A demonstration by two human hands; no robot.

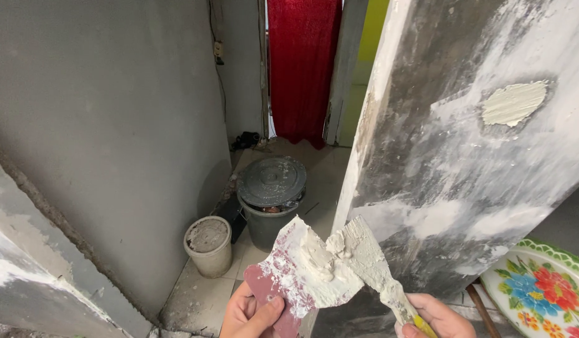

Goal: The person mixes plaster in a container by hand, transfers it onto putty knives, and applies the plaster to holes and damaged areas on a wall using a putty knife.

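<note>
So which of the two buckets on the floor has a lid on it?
The larger dark grey plastic bucket, farther back toward the red curtain, wears a round grey lid. The smaller cream bucket beside it stands open, caked with dried filler.

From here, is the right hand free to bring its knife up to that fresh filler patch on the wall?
Probably yes. The right hand holds the putty knife below the patch, and only bare wall shows between them; reach distance can't be judged.

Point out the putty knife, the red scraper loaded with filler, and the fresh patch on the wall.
putty knife (pixel 363 250): head view, on its smeared blade.
red scraper (pixel 264 289): head view, on its bare red corner.
fresh patch (pixel 513 103): head view, on its middle.
</note>
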